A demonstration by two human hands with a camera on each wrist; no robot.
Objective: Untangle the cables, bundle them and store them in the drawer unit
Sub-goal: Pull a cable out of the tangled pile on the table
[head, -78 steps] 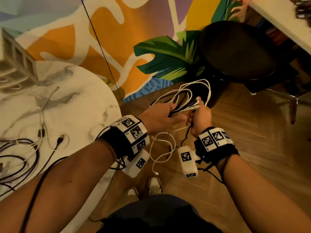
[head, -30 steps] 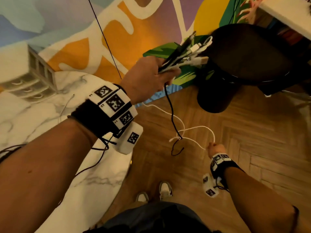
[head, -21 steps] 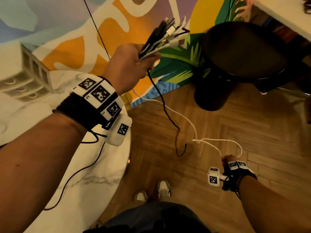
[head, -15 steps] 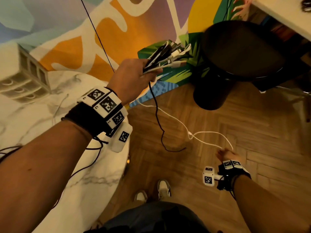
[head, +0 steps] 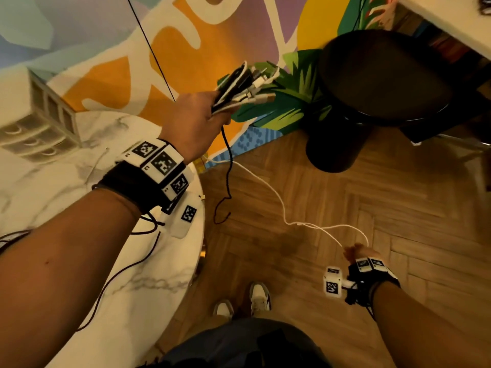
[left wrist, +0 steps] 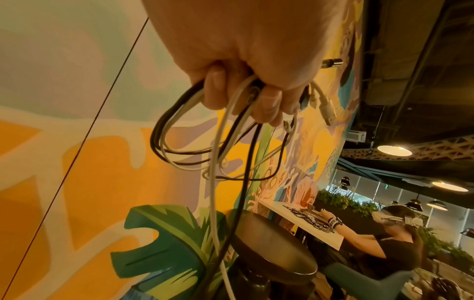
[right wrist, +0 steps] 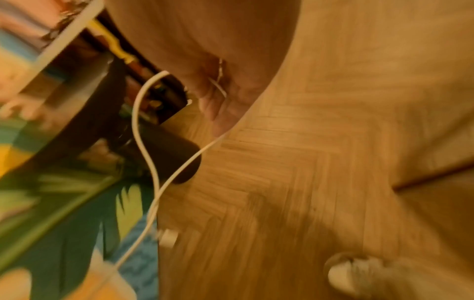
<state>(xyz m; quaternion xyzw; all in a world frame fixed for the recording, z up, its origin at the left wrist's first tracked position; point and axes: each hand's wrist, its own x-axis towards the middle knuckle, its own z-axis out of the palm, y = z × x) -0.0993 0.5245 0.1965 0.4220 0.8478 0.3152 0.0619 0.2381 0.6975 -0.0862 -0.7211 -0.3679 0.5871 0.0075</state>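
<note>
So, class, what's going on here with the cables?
A person is sorting cables while standing beside a marble table. The left hand is raised and grips a bundle of black and white cables. A white cable trails from that bundle down to the right hand, which pinches it low over the wooden floor. A black cable hangs loose. The drawer unit sits on the table; nothing is stored yet.

Black and white cables [head: 240, 88] bunched, apparently folded; white strand [head: 281, 205] trailing.
</note>
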